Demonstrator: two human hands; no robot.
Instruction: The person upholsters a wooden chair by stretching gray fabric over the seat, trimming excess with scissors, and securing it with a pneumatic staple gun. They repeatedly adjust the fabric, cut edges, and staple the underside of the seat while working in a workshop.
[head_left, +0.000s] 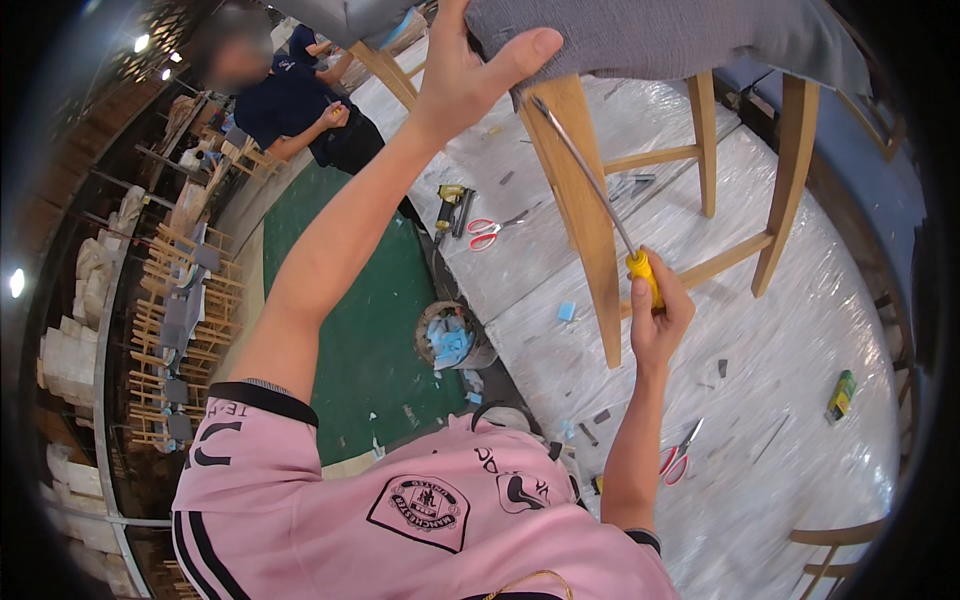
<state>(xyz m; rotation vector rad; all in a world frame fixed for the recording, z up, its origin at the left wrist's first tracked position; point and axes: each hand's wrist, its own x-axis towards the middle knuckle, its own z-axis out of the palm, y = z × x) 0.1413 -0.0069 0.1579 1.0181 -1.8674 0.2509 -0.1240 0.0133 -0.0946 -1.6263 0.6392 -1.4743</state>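
A wooden chair [583, 215] with a grey fabric-covered seat [650, 40] stands on its legs on the plastic-covered table. My left hand [462, 88] grips the near left corner of the seat, its thumb lying along the fabric and its other fingers partly out of view. In my right hand [665, 318] is a screwdriver [592, 180], held by its yellow handle. Its long metal shaft slants up across the nearest leg, and the tip reaches the top of that leg, just below the fabric edge.
Left on the table [540, 345] lie a staple gun [449, 208] and red-handled scissors [484, 234]. More scissors [680, 458], a blue scrap [566, 311] and a small green box [841, 396] lie nearer. A bin [476, 350] stands beside the table. Another person [300, 115] works at far left.
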